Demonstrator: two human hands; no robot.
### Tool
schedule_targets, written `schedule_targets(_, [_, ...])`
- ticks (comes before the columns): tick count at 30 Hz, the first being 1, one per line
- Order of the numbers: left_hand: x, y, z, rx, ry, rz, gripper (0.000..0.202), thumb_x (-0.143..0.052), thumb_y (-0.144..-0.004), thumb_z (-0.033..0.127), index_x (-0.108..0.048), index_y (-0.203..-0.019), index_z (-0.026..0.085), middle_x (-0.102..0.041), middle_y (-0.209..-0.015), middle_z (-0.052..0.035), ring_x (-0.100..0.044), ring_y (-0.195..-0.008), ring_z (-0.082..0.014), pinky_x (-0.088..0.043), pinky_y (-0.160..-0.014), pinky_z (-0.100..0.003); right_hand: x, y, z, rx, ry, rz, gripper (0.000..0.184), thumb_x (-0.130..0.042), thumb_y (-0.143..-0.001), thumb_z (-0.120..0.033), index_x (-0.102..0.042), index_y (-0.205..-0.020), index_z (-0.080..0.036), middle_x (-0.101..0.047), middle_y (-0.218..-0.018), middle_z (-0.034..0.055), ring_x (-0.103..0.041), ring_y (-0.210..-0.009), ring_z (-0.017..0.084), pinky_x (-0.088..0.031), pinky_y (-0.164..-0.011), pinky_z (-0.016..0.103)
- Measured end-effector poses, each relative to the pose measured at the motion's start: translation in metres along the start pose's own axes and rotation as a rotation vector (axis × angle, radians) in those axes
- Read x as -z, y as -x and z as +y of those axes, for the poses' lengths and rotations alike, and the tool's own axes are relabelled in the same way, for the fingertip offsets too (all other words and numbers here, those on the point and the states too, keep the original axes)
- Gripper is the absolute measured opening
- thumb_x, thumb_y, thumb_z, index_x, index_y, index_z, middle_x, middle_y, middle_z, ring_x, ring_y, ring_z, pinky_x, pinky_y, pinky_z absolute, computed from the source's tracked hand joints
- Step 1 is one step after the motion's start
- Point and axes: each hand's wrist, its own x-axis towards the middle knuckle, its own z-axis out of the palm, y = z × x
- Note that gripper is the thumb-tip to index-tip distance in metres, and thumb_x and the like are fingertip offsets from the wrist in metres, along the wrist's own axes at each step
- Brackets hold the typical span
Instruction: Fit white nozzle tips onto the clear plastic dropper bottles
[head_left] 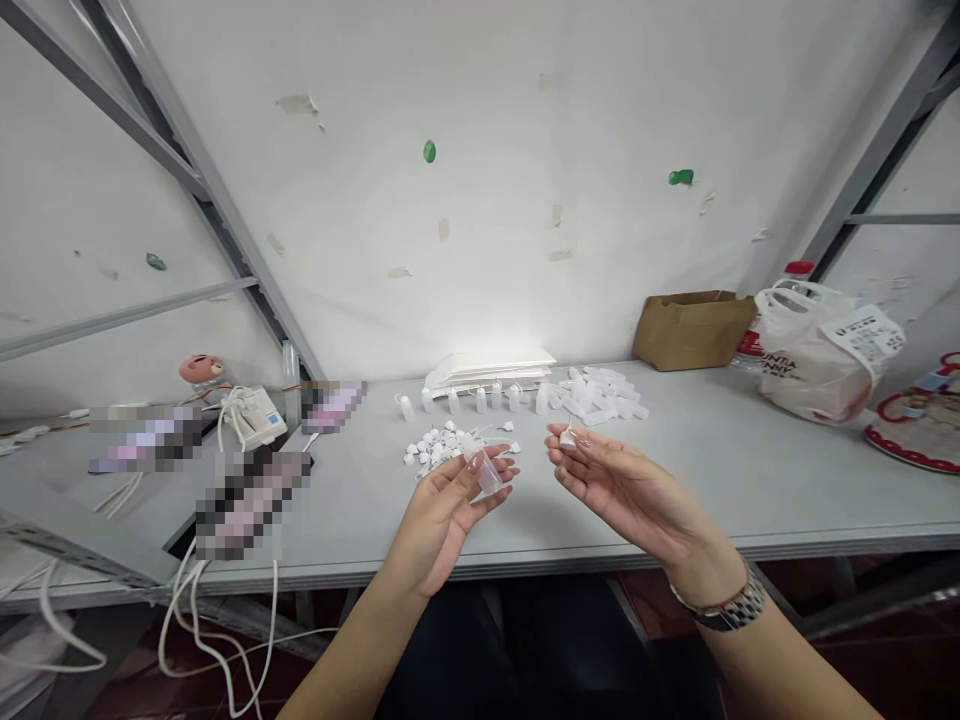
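Note:
My left hand [450, 500] is held palm up over the table's front edge, its fingers curled round a small clear plastic bottle [484, 470]. My right hand [615, 485], with a watch on its wrist, pinches a small white cap [568, 438] between thumb and fingertips. The two hands are a short gap apart. Behind them lies a heap of white caps [442, 445], a row of upright small bottles [480, 400] and a pile of lying bottles [600, 392].
The grey table [750, 480] stands against a white wall. A brown paper bag [694, 328] and a white plastic bag [817, 355] sit at the back right. A white charger with cables [251, 415] and blurred items are on the left. Metal frame bars cross above.

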Motion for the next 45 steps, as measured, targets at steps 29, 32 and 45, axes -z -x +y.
schedule_targets(29, [-0.005,0.001,-0.002,-0.028,-0.503,-0.108,0.017,-0.068,-0.073,0.028,-0.069,-0.08,0.013,-0.065,-0.075,-0.0044,-0.062,-0.068,-0.0157,-0.054,-0.068,-0.029,-0.008,-0.011,0.031,0.021,-0.094,0.003,0.016,-0.068,-0.077,-0.025,-0.071,-0.092,-0.019,-0.069,-0.097,0.0047,-0.062,-0.092,0.015,-0.046,-0.09,0.029])
schedule_targets(32, [-0.003,0.002,-0.002,0.011,-0.514,-0.149,0.018,-0.069,-0.073,0.029,-0.068,-0.078,0.012,-0.065,-0.071,-0.0027,-0.062,-0.067,-0.0147,-0.053,-0.068,-0.028,-0.006,-0.013,0.032,0.006,-0.141,-0.002,0.016,-0.066,-0.078,-0.024,-0.071,-0.092,-0.018,-0.069,-0.097,0.0049,-0.062,-0.092,0.014,-0.046,-0.09,0.027])
schedule_targets(45, [-0.005,0.0,-0.011,0.072,-0.48,-0.212,0.02,-0.069,-0.073,0.031,-0.067,-0.079,0.012,-0.064,-0.066,-0.001,-0.061,-0.062,-0.0123,-0.052,-0.065,-0.027,-0.014,-0.011,0.033,-0.042,-0.124,-0.001,0.016,-0.069,-0.075,-0.026,-0.07,-0.088,-0.017,-0.068,-0.09,0.0052,-0.061,-0.079,0.014,-0.048,-0.066,0.025])
